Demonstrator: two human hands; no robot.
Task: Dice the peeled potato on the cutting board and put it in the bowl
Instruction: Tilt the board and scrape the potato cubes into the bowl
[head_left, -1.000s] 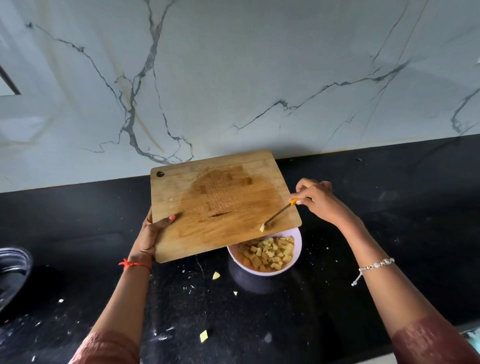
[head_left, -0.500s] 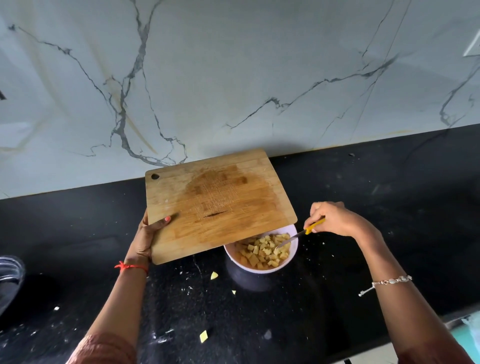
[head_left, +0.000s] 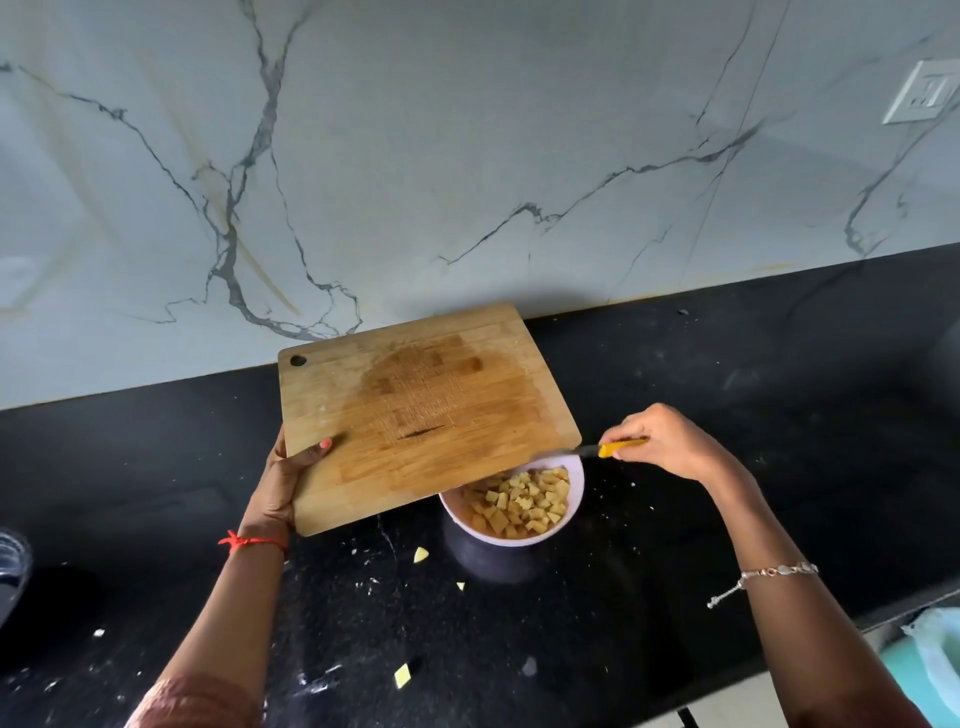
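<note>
Black stone counter (head_left: 779, 389), white veined marble wall (head_left: 467, 130), my left hand (head_left: 283, 478) gripping tilted wooden cutting board (head_left: 426, 410) over round lilac bowl (head_left: 576, 488) of pale diced potato (head_left: 519, 501), my right hand (head_left: 670, 449) with fingers curled round yellow-handled knife (head_left: 602, 450)

Surface: you have a black speckled counter (head_left: 727, 415) | Standing on it: pale bowl (head_left: 575, 491), near the middle | Scraps: three stray potato pieces (head_left: 421, 554) lying in front and left of the bowl, apart from it | Litter: white crumbs (head_left: 363, 582) scattered among them | Your far left: rounded shiny vessel (head_left: 10, 566), cut off by the edge
</note>
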